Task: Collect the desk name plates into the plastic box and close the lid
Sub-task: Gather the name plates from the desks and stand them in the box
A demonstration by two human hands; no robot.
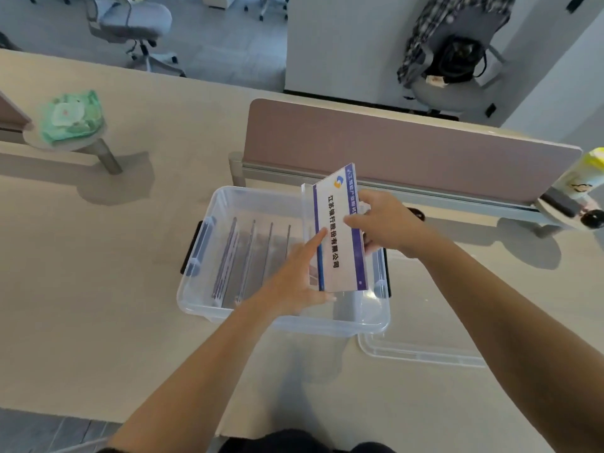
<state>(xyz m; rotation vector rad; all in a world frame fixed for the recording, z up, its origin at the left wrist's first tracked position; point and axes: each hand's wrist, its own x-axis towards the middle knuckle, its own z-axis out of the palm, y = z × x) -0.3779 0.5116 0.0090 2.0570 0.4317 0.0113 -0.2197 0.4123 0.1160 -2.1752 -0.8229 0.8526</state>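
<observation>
Lid (425, 354) off beside the plastic box's (202, 289) near right corner, my left hand's (294, 279) straight fingers steady the name plate (336, 237) while my right hand (385, 223) pinches it on edge over the box's right end, ready to file.

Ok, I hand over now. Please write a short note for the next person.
The right hand grips a name plate above the right side of the plastic box; the left hand steadies its near end with straight fingers.
Several plates already stand on edge in the box.
The lid lies on the desk, right of the box.
To do: lower this plate in, close the lid.
</observation>
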